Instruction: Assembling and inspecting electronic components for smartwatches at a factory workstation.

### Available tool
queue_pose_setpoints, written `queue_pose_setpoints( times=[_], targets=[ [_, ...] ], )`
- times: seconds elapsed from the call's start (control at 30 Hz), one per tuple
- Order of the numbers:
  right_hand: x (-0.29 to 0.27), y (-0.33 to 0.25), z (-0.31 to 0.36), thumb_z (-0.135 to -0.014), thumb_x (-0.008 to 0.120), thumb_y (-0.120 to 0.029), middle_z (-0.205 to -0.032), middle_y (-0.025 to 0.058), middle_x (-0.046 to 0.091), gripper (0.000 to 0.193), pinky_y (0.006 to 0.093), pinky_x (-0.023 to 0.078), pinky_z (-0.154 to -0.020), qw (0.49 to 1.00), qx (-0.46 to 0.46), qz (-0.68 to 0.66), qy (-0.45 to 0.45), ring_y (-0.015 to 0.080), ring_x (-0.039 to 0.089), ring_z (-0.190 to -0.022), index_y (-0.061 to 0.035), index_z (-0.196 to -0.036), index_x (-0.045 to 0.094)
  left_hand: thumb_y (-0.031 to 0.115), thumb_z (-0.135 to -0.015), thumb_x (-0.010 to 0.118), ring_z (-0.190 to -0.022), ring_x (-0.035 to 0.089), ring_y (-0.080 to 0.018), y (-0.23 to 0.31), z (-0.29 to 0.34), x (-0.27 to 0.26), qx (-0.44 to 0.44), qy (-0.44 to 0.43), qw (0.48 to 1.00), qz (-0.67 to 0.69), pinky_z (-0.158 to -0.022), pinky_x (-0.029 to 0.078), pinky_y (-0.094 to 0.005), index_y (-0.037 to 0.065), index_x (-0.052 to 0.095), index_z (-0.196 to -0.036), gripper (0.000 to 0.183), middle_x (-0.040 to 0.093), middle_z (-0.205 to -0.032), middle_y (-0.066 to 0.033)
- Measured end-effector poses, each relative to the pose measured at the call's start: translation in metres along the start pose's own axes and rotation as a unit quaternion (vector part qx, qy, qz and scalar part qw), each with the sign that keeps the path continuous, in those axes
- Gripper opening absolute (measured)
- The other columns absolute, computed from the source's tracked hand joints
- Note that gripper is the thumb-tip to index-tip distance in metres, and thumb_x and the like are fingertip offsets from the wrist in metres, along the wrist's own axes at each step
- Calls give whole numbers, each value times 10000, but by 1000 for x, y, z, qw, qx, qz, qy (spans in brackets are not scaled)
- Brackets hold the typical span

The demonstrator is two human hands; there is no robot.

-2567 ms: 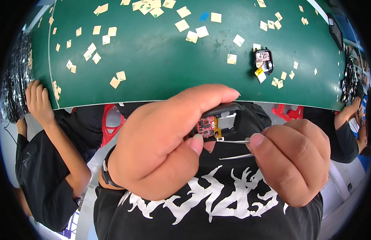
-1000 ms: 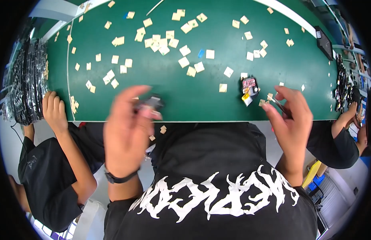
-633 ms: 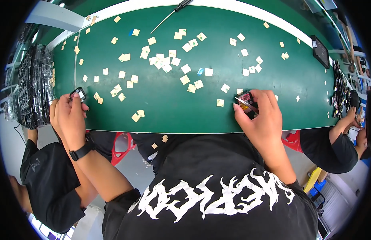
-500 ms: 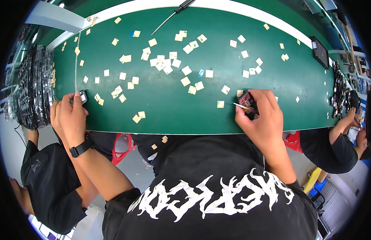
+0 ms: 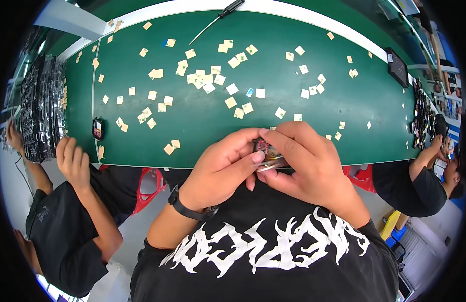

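Observation:
Both hands meet at the near edge of the green table (image 5: 202, 116), in front of my chest. My left hand (image 5: 225, 163), with a black watch on its wrist, is closed on a small black electronic module (image 5: 263, 146) with a reddish inside. My right hand (image 5: 308, 161) grips the same module from the other side. A thin pale strip (image 5: 265, 168) shows between the right thumb and fingers; its kind is unclear. Fingers cover much of the module. A second small dark module (image 5: 98, 129) lies at the table's left.
Small cream paper squares (image 5: 198, 80) are scattered over the table. A black-handled screwdriver (image 5: 215, 22) lies at the far edge, a black tray (image 5: 398, 67) at far right. Stacked black parts in clear plastic (image 5: 44, 110) stand at left. Co-workers' hands (image 5: 74, 161) are on both sides.
My left hand has left the small module at the table's left and come to the middle. My right hand has moved left with its module, which both hands now hold. A co-worker's hand shows at left.

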State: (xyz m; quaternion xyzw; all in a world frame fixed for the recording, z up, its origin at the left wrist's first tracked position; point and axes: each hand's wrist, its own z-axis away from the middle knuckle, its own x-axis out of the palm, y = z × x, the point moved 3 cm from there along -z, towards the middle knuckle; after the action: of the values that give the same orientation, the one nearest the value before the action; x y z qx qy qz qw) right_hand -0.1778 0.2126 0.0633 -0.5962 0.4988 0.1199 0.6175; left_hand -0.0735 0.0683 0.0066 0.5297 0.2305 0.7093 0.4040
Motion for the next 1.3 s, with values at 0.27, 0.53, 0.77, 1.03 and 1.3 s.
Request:
queue_pose_setpoints(
  times=[0.27,0.53,0.77,1.03,1.3],
  targets=[
    [-11,9,21,-902,709,-15,-911,136,666,166,348,529,-633,983,159,-92,24,283,667,-751,3,-1065,688,19,-1019,544,-773,663,-105,8,-7,2,22,96,981,-166,-658,534,-230,-12,508,-1380,364,674,-987,-73],
    [15,6,28,-922,682,-70,-719,154,647,89,443,479,-550,971,226,-71,-19,362,647,-633,-20,-965,622,4,-996,557,-807,713,-140,-5,-9,5,130,158,937,-283,-684,553,-256,-19,540,-1309,313,706,-989,-112],
    [21,7,23,-920,696,-33,-708,145,656,83,353,474,-525,979,199,-39,-28,279,635,-574,9,-962,637,41,-1038,509,-826,701,-138,0,-6,-3,125,116,944,-283,-729,569,-260,-52,495,-1318,295,704,-992,-102],
    [28,9,25,-926,691,-54,-775,140,659,109,385,490,-569,969,210,-130,-3,302,624,-615,-6,-1007,635,44,-1039,485,-830,697,-158,0,-6,-9,94,105,980,-142,-727,566,-273,-49,504,-1325,301,684,-1029,-127],
    [39,13,24,-951,720,-92,-772,-31,618,147,196,383,-560,840,371,-395,15,8,469,-640,29,-998,650,33,-1025,533,-818,697,-123,0,-8,-10,90,121,985,-88,-725,571,-255,-45,527,-1301,287,699,-983,-102]
  ],
)
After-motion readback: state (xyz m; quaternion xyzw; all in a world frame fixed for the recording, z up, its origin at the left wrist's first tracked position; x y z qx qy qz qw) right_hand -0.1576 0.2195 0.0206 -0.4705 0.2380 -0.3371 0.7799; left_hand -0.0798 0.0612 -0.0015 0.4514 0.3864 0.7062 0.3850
